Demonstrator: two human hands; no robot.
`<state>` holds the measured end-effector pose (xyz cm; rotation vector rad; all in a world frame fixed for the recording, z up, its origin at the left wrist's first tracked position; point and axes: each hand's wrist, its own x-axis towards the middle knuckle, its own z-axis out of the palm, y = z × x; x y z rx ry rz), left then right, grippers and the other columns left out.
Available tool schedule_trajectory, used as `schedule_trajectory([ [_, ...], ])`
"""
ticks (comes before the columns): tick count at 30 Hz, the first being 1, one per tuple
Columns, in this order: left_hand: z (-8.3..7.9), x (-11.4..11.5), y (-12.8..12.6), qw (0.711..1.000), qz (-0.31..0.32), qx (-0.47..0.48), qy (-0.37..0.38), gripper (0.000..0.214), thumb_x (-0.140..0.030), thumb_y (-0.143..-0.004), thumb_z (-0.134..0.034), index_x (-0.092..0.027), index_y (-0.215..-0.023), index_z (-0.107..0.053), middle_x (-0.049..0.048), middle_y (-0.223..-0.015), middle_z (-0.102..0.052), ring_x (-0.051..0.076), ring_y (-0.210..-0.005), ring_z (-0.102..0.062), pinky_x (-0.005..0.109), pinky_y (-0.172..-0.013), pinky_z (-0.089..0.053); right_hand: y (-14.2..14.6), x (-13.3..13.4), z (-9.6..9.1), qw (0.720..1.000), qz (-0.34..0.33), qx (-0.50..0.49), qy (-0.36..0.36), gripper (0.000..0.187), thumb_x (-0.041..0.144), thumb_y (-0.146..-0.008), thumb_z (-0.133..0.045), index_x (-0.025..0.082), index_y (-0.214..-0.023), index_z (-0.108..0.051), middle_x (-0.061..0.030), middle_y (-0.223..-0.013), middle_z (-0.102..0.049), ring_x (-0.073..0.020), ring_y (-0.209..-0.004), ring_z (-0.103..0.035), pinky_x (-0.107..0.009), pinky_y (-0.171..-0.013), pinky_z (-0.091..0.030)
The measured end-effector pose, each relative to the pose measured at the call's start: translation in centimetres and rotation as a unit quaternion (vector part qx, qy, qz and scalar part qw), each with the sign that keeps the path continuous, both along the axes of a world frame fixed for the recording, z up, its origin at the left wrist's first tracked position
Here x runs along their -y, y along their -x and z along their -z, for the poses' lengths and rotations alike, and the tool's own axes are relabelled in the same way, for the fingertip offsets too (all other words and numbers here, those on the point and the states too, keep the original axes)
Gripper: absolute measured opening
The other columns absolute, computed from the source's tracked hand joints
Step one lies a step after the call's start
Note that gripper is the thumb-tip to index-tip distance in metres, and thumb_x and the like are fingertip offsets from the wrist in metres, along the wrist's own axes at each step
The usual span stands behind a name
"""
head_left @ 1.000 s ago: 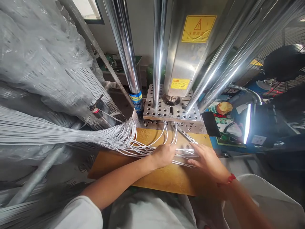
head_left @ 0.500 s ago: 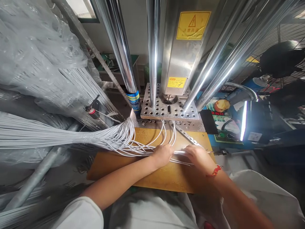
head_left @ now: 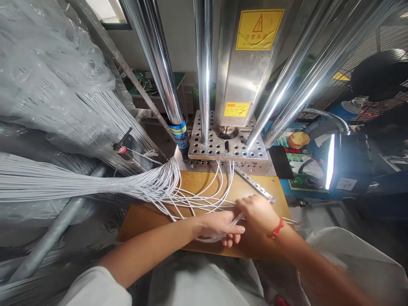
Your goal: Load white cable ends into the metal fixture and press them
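Note:
My left hand [head_left: 219,229] is low over the near edge of the yellow work board [head_left: 145,214], fingers pinched round a few thin white wires [head_left: 197,199]. My right hand [head_left: 256,210], with a red band at the wrist, is closed on the same wire ends just to the right, the two hands touching. The wires loop across the board up to the perforated steel plate [head_left: 228,146] of the press and run left into a thick white bundle [head_left: 79,185].
Chrome press columns [head_left: 165,72] and a steel ram housing with yellow warning labels [head_left: 259,29] stand behind the board. Plastic-wrapped wire bundles [head_left: 47,72] fill the left. A control panel [head_left: 298,163], a lit lamp [head_left: 328,168] and a fan [head_left: 379,76] are at right.
Both hands have drawn back from the board's middle toward its near edge, gathering wire ends; the left hand went from resting on the wires to pinching them, and the wire loops stretched out.

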<state>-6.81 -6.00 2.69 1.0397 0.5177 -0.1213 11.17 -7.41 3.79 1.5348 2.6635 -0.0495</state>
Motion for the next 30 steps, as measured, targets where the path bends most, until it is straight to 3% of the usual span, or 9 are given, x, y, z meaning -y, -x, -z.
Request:
schedule_trajectory([
  [3, 1.4, 1.2, -0.4, 0.989, -0.086, -0.009, 0.124, 0.030, -0.045, -0.074, -0.052, -0.017, -0.075, -0.041, -0.0108, -0.048, -0.027, 0.000, -0.034, -0.018, 0.016, -0.039, -0.011, -0.1, -0.6, 0.6, 0.999, -0.030, -0.002, -0.030, 0.012, 0.017, -0.078, -0.047, 0.016, -0.083, -0.058, -0.0050, -0.068, -0.059, -0.0157, -0.064, -0.050, -0.029, -0.062, -0.028],
  [7, 2.3, 1.7, -0.4, 0.981, -0.118, -0.035, 0.150, 0.029, -0.042, -0.073, -0.054, -0.017, -0.074, -0.040, -0.0109, -0.047, -0.026, 0.000, -0.035, -0.017, 0.018, -0.040, -0.006, -1.4, -1.2, 1.8, 0.997, 0.065, 0.006, -0.044, 0.017, 0.015, -0.081, -0.042, 0.015, -0.080, -0.058, -0.0062, -0.069, -0.058, -0.0165, -0.066, -0.050, -0.029, -0.062, -0.029],
  [10, 2.1, 1.4, -0.5, 0.973, -0.171, -0.001, 0.155, 0.028, -0.042, -0.075, -0.051, -0.016, -0.075, -0.040, -0.0095, -0.050, -0.029, 0.000, -0.037, -0.023, 0.018, -0.042, -0.010, -1.3, -0.9, 2.3, 1.000, 0.026, -0.006, -0.009, 0.016, 0.015, -0.081, -0.042, 0.017, -0.078, -0.058, -0.0038, -0.067, -0.057, -0.0142, -0.063, -0.050, -0.026, -0.057, -0.032],
  [15, 1.8, 1.0, -1.3, 0.971, -0.209, 0.028, 0.117, 0.029, -0.043, -0.078, -0.047, -0.014, -0.078, -0.045, -0.0087, -0.050, -0.030, 0.000, -0.038, -0.023, 0.019, -0.042, -0.013, -1.2, -0.8, 2.6, 0.992, 0.066, -0.107, -0.022, 0.041, 0.006, -0.077, -0.035, 0.012, -0.116, -0.045, -0.0084, -0.089, -0.056, -0.0162, -0.080, -0.051, -0.027, -0.070, -0.041],
  [19, 2.2, 0.9, -1.8, 0.968, -0.236, 0.037, 0.081, 0.031, -0.044, -0.077, -0.048, -0.013, -0.079, -0.047, -0.0077, -0.052, -0.033, 0.001, -0.039, -0.029, 0.018, -0.042, -0.016, -1.0, -0.2, 3.3, 0.990, 0.036, -0.133, 0.001, 0.039, 0.009, -0.075, -0.040, 0.014, -0.113, -0.047, -0.0076, -0.096, -0.054, -0.0167, -0.087, -0.050, -0.029, -0.078, -0.042],
  [22, 2.4, 0.5, -2.0, 0.971, -0.232, 0.018, 0.061, 0.035, -0.047, -0.077, -0.048, -0.013, -0.083, -0.048, -0.0096, -0.050, -0.029, -0.001, -0.037, -0.020, 0.018, -0.041, -0.011, -0.8, 1.5, 3.8, 0.984, 0.114, -0.135, -0.022, 0.032, 0.010, -0.078, -0.036, 0.012, -0.107, -0.050, -0.0097, -0.091, -0.055, -0.0188, -0.083, -0.050, -0.032, -0.073, -0.042],
  [25, 2.4, 0.0, -2.3, 0.973, -0.229, 0.008, 0.037, 0.040, -0.051, -0.076, -0.048, -0.013, -0.088, -0.050, -0.0108, -0.048, -0.024, 0.000, -0.036, -0.017, 0.017, -0.040, -0.010, -1.7, 2.7, 3.7, 0.975, 0.150, -0.165, 0.016, 0.026, 0.007, -0.078, -0.029, 0.014, -0.082, -0.054, -0.0072, -0.075, -0.053, -0.0160, -0.070, -0.050, -0.028, -0.065, -0.042],
  [27, 2.4, -0.4, -2.8, 0.969, -0.245, -0.007, 0.009, 0.039, -0.049, -0.076, -0.049, -0.012, -0.087, -0.051, -0.0106, -0.047, -0.027, 0.000, -0.036, -0.020, 0.017, -0.038, -0.012, -2.9, 2.7, 3.4, 0.968, 0.176, -0.176, -0.020, 0.021, 0.015, -0.081, -0.033, 0.014, -0.089, -0.053, -0.0085, -0.080, -0.054, -0.0175, -0.074, -0.050, -0.029, -0.068, -0.042],
  [30, 2.5, -1.1, -3.9, 0.961, -0.270, -0.055, -0.034, 0.034, -0.044, -0.077, -0.050, -0.010, -0.082, -0.051, -0.0061, -0.054, -0.043, 0.001, -0.037, -0.032, 0.017, -0.037, -0.019, -5.1, 1.5, 3.3, 0.951, 0.266, -0.105, -0.113, 0.034, 0.033, -0.081, -0.042, 0.010, -0.104, -0.049, -0.0136, -0.089, -0.053, -0.0232, -0.081, -0.050, -0.035, -0.072, -0.041],
])
